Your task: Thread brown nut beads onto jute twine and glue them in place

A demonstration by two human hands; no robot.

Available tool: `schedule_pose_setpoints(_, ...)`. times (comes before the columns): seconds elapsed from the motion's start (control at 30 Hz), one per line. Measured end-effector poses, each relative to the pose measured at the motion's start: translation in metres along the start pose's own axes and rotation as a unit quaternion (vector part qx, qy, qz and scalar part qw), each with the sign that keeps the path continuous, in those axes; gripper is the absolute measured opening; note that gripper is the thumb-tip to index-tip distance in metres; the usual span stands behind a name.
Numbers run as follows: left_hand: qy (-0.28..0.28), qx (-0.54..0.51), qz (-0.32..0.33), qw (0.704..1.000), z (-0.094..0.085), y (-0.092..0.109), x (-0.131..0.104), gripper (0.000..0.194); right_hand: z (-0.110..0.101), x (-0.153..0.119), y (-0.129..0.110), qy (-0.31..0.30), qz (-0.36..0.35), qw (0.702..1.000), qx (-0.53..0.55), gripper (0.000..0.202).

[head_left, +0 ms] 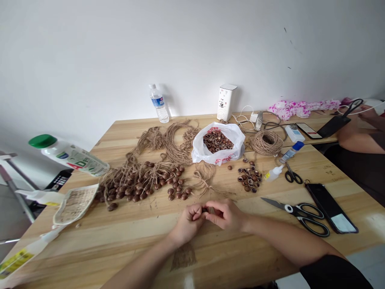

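Observation:
My left hand [190, 221] is closed, its fingers curled around a small dark brown nut shell [205, 210]. My right hand [226, 215] pinches at the same shell from the other side, thumb and forefinger together. Most of the shell is hidden by the fingers. Just beyond my hands lies a bundle of thin brown twine [205, 178]. To its left, several glossy brown nut shells [141, 186] are tied on twine in a heap. A group of loose, open half shells [249, 176] lies to the right.
A white plastic bag [198, 150] of shells stands behind, beside a twine coil [266, 142]. Large scissors [297, 210], a phone [331, 206], small scissors [292, 175] and a glue bottle [274, 173] lie right. A woven tray [76, 202] and large bottle [75, 156] are left. Another person's arm [357, 138] shows far right.

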State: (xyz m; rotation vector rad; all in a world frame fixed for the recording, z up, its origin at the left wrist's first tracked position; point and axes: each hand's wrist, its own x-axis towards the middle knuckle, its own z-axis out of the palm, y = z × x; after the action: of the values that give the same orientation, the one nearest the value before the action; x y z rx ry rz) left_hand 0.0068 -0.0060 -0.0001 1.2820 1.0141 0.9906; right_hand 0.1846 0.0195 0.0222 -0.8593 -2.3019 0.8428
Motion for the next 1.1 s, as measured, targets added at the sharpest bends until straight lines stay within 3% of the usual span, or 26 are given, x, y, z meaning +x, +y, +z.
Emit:
schedule_pose_setpoints(0.93,0.012,0.036,0.030,0.999,0.0013,-0.0008,-0.0014,0.049,-0.0002,0.0000,0.0009,-0.003,-0.003,1.000,0.002,0.027)
schedule_pose_setpoints(1.1,0.035,0.055,0.028,0.997,0.0024,-0.0034,-0.0045,0.037,-0.0007,0.0003,0.0018,-0.001,-0.004,1.000,0.005,0.027)
